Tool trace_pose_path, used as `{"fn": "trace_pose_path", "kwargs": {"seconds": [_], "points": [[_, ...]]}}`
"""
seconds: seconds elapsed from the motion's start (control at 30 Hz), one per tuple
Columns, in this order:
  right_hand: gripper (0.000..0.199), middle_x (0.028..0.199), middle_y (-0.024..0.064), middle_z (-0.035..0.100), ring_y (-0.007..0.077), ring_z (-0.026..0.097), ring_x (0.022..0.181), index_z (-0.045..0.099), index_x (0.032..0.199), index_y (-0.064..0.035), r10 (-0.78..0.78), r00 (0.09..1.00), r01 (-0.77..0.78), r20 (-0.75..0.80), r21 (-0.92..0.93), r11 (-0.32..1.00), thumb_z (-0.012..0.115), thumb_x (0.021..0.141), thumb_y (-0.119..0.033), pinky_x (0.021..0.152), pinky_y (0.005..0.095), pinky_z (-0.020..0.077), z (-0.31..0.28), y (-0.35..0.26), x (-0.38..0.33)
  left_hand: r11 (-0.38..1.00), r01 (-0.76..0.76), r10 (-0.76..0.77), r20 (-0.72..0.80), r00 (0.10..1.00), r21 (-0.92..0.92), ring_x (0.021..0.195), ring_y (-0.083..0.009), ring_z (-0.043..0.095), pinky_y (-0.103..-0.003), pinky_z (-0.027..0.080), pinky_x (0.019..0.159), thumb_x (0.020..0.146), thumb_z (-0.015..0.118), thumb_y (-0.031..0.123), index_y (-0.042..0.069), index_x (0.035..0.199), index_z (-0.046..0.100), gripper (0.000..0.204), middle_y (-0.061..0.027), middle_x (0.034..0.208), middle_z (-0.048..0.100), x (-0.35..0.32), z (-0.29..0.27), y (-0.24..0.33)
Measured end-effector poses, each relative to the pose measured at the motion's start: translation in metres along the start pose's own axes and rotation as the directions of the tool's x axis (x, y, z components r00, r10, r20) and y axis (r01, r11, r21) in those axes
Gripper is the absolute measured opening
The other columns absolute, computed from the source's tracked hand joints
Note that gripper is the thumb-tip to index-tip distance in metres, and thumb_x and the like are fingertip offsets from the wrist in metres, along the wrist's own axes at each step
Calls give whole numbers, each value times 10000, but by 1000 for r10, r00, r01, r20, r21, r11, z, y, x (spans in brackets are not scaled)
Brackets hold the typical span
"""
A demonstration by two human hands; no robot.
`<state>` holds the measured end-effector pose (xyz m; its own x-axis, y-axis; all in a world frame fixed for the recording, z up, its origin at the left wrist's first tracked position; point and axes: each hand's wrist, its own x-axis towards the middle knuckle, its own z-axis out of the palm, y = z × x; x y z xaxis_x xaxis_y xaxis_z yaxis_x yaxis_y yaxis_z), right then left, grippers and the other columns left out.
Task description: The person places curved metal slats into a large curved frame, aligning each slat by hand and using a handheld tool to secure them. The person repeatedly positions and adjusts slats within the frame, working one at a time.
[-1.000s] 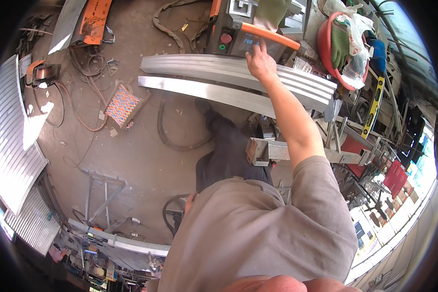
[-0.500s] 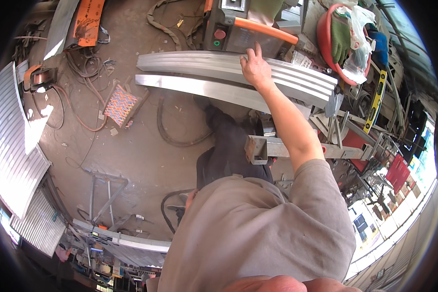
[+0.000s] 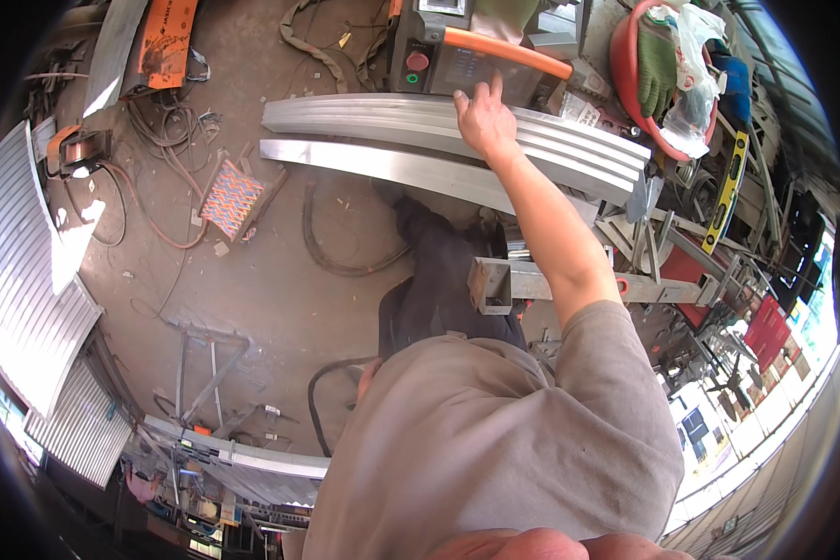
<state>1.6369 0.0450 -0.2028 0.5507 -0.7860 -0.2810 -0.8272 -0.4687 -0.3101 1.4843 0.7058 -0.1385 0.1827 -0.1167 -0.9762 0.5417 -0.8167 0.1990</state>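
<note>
My right hand (image 3: 487,121) reaches forward over a stack of long silvery metal bars (image 3: 369,114). Its index finger is stretched toward the dark front panel of a machine (image 3: 467,70) with an orange handle bar (image 3: 509,53); I cannot tell if the fingertip touches it. The other fingers are partly bent and nothing shows in them. On the panel's left sits a red round button (image 3: 417,62) above a green-ringed one (image 3: 412,79). A single flat bar (image 3: 364,164) lies nearer than the stack. Only a sliver of my left hand (image 3: 368,376) shows beside my shirt; its fingers are hidden.
Below my right forearm runs a square metal tube (image 3: 569,286). At the far right are a red basin (image 3: 625,70) with a green glove (image 3: 658,79) and a yellow level (image 3: 724,191). Cables, a woven-topped stool (image 3: 231,201) and a metal frame (image 3: 210,373) are on the left floor.
My right hand has shifted slightly, and its index finger now points lower on the panel. The whole view has moved a little; the bars have stayed in place.
</note>
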Motion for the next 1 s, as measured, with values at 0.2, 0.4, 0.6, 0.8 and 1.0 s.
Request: {"fn": "trace_pose_path", "kwargs": {"seconds": [0.2,0.4,0.6,0.8,1.0], "points": [[529,1651,310,247,497,699,1038,540,1226,40,46,997,-46,57,6,999,509,1049,-457,861,557,587,1,2,9,1000,-6,6,9,1000,-15,1281,-272,617,-385,473,1087,991,690,295,-16,1468,527,593,-214,1370,645,-1,4,5],[519,1679,280,207,487,695,1061,554,1225,27,40,996,-43,82,25,999,499,1055,-461,873,552,580,-6,5,6,999,-10,10,24,1000,-31,1294,-277,610,-387,464,1100,983,692,265,-23,1472,522,592,-218,1380,638,-5,6,16],[502,1665,289,246,538,656,1099,550,1206,-3,49,995,-59,91,107,993,498,1060,-481,924,583,544,-9,3,-1,999,41,-41,-8,999,-24,1310,-290,602,-392,460,1107,975,693,266,-21,1484,514,611,-223,1400,629,-17,7,42],[531,1660,282,235,502,682,1075,530,1250,22,77,986,-87,149,64,994,505,1050,-469,908,567,562,5,5,-12,996,75,-75,4,997,45,1346,-307,582,-400,444,1129,972,687,258,-16,1493,512,614,-225,1433,614,-19,6,61],[523,1623,312,288,549,646,1113,537,1241,3,135,974,-160,181,127,979,518,1050,-484,942,592,541,17,1,-20,997,82,-82,1,997,6,1353,-311,577,-406,437,1139,972,676,238,-29,1493,507,609,-228,1440,608,-15,6,61]]}}
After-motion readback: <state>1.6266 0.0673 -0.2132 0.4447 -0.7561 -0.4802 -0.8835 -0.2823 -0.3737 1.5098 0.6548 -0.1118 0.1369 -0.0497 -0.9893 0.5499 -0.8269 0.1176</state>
